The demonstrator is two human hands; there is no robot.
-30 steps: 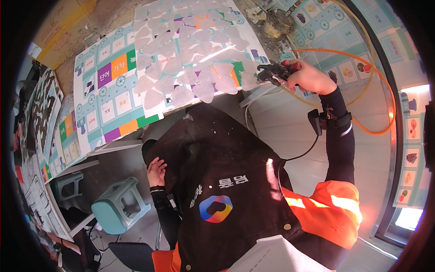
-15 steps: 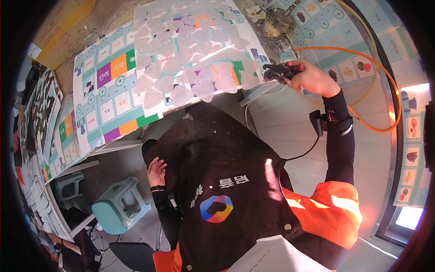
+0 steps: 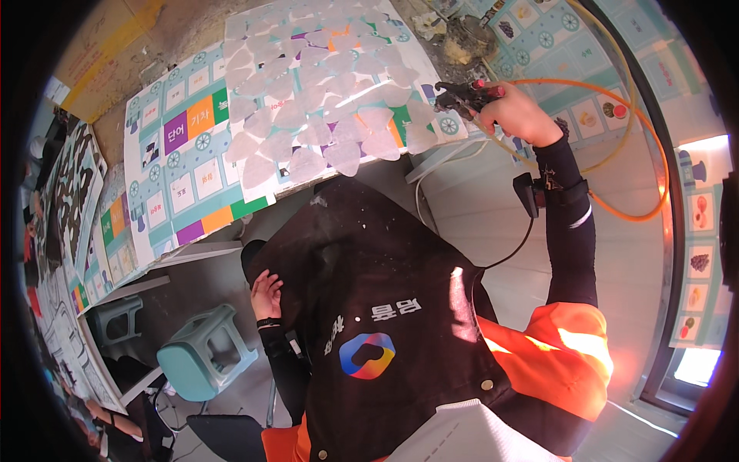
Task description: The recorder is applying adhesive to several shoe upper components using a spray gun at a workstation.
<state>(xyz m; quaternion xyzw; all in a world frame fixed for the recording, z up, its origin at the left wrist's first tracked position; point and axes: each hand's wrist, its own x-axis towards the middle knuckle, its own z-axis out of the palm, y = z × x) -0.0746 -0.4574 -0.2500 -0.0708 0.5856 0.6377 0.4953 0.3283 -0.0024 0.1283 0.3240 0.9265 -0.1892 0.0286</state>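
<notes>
My right hand [image 3: 523,115] is wrapped round a black and red spray gun [image 3: 468,98] with hoses running from it. The gun is just off the right edge of the table, its front turned toward many thin, whitish, petal-shaped pieces [image 3: 342,154]. These lie in rows on the patterned tabletop [image 3: 181,189], some reaching past its near edge. Low at the left, my left hand [image 3: 266,294] rests beside the dark apron [image 3: 362,254], its fingers apart and slightly bent, with nothing seen in it.
An orange hose [image 3: 650,208] and a yellowish hose [image 3: 627,58] loop on the right. A teal stool [image 3: 188,369] stands lower left. A cardboard box [image 3: 100,46] is at the far left. Crusted residue [image 3: 462,42] covers the surface beyond the gun. Other people's arms [image 3: 115,420] show lower left.
My right hand has moved the spray gun a little left and away from me, nearer the petal-shaped pieces. My left hand stays in place.
</notes>
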